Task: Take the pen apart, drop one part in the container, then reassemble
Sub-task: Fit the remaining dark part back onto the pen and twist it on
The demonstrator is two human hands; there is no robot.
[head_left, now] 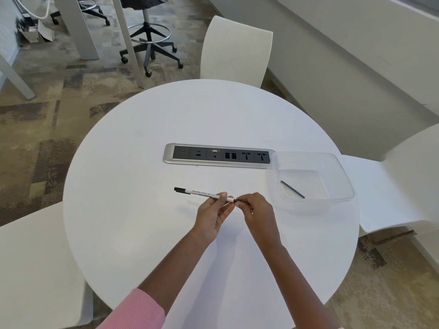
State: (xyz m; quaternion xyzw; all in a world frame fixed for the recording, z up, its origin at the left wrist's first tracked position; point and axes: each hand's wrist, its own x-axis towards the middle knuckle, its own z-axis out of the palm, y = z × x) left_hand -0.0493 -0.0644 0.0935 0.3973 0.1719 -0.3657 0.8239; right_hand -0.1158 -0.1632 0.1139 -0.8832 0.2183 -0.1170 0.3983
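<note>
Two hands: sharing one slim white black-capped pen (204, 194)
Left hand (215, 210): pinches barrel
Right hand (257, 211): pinches tip end

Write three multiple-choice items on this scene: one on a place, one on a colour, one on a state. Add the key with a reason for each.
1. Where does the thin dark rod lie?
A. on the socket panel
B. in the container
C. on a chair

2. What colour is the cap of the pen?
A. red
B. green
C. black

3. What are the left hand and right hand doing?
A. both hold the pen
B. both lie flat on the table
C. one lifts the container

Key:
1 B: the rod rests on the clear container's floor.
2 C: the cap at the pen's left end is black.
3 A: the left hand grips the barrel and the right hand pinches the tip end, with the pen above the table.
</note>
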